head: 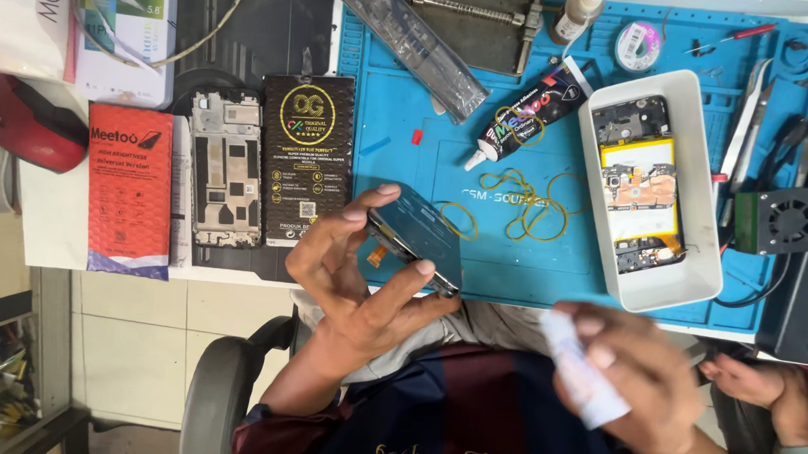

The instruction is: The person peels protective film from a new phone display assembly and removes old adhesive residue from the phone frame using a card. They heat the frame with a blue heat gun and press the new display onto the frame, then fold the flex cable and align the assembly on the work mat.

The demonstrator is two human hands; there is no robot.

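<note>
the left hand (356, 279) grips a dark phone screen (419, 237) by its edges, long axis tilted down to the right. the right hand (634, 373), blurred, pinches a white wipe (584, 376), just right of the screen, apart.

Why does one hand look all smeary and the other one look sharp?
In the head view, the right hand and the white piece it holds are smeared by motion blur; the left hand and the dark phone screen it grips are fairly sharp; the blue mat is evenly lit with only soft shadows, and the clear sleeve at the top shows faint glare.
</note>
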